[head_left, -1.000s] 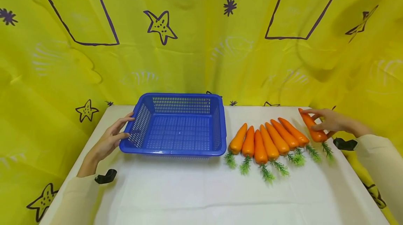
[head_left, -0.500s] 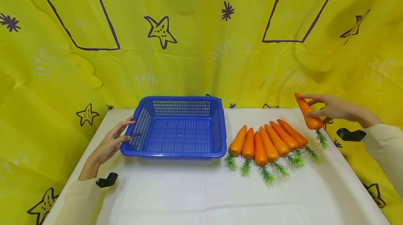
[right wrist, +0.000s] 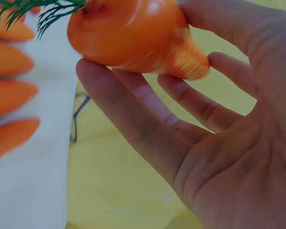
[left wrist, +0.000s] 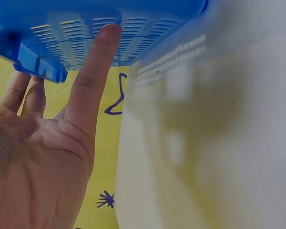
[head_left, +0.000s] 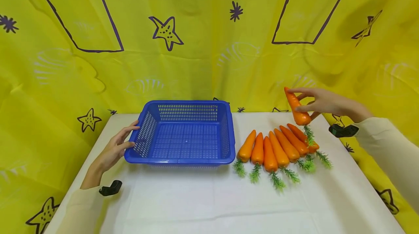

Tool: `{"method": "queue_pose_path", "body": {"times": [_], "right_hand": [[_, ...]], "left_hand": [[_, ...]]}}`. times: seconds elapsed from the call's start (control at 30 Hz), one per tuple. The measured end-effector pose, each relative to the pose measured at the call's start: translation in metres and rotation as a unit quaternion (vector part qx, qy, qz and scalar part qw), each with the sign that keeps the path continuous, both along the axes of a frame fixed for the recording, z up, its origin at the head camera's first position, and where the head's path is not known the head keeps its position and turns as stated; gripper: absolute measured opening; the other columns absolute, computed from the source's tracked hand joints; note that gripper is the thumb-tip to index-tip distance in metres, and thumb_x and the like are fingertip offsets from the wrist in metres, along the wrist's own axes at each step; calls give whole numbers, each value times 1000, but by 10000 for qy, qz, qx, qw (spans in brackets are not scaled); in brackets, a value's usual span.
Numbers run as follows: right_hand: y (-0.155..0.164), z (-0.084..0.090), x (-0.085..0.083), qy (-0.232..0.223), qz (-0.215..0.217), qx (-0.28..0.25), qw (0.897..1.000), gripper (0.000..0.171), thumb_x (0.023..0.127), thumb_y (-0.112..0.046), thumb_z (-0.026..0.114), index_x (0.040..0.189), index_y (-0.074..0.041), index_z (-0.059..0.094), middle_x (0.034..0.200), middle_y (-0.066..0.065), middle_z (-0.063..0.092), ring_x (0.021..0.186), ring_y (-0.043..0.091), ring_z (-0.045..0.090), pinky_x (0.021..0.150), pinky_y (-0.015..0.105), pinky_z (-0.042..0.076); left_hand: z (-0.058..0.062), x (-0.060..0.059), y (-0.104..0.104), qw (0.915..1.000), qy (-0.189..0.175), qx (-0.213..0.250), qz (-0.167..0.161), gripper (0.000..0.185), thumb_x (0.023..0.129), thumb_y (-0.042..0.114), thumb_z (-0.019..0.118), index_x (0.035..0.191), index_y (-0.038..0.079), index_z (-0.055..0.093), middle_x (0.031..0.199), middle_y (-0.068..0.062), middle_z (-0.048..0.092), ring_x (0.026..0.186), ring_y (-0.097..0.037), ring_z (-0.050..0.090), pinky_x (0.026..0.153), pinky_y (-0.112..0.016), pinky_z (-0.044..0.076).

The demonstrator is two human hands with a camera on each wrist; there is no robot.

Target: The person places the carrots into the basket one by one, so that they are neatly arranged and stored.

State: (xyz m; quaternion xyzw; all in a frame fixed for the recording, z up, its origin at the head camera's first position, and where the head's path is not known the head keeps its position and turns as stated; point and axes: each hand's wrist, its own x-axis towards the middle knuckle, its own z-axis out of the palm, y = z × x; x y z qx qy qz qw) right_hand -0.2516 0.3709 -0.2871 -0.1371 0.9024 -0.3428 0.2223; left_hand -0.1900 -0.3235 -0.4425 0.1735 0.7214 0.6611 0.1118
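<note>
My left hand (head_left: 115, 147) holds the left rim of a blue plastic basket (head_left: 179, 161). In the left wrist view one finger (left wrist: 97, 67) lies against the slotted outer wall, while other fingertips are hidden behind the rim. Above the right end of the carrot row, my right hand (head_left: 322, 102) pinches an orange carrot (head_left: 294, 104) between fingers and thumb. This carrot tilts, tip up and green leaves hanging down. In the right wrist view its thick end (right wrist: 128, 33) shows close by, with fingertips along its sides. Several carrots (head_left: 276, 148) lie side by side on the table.
The basket stands toward the back left of a white-covered table (head_left: 209, 201), with no carrots inside. A yellow curtain (head_left: 196, 74) with dark drawn stars hangs right behind the table. A black strap device sits on each wrist.
My right hand has lifted the rightmost carrot off the table and carried it left, over the end of the row. My left hand stays at the basket's left rim.
</note>
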Motion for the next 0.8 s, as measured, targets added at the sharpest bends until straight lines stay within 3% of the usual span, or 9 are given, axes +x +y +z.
{"method": "queue_pose_path", "body": {"times": [0.23, 0.47, 0.7, 0.8], "right_hand": [[-44, 6, -15, -29, 149, -274, 9995, 79, 98, -25, 72, 163, -21, 28, 156, 29, 30, 88, 33, 73, 79, 45, 63], [-101, 4, -31, 143, 439, -494, 9977, 72, 98, -23, 73, 160, -21, 36, 154, 26, 37, 88, 33, 72, 74, 45, 63], [-156, 0, -46, 163, 671, -855, 9939, 69, 96, -20, 74, 157, -21, 41, 150, 23, 43, 96, 33, 71, 75, 49, 63], [-179, -4, -51, 158, 830, -1068, 9907, 69, 95, -18, 75, 156, -20, 43, 148, 21, 46, 99, 33, 70, 72, 49, 64]], "left_hand": [[-1, 1, 1, 10000, 14, -64, 52, 50, 105, 2, 50, 153, 3, 37, 174, 1, 7, 149, -22, 24, 94, -32, 58], [-2, 3, 0, 9999, -68, -17, 76, 49, 106, 3, 48, 154, 3, 36, 173, 4, 7, 149, -20, 22, 91, -32, 59], [-2, 1, 1, 10000, 11, -22, 67, 50, 105, 2, 49, 153, 3, 37, 174, 2, 7, 154, -34, 12, 93, -31, 58], [-2, 2, 0, 9999, 41, -52, 87, 50, 105, 1, 50, 153, 4, 38, 173, 2, 7, 153, -31, 17, 93, -31, 58]]}}
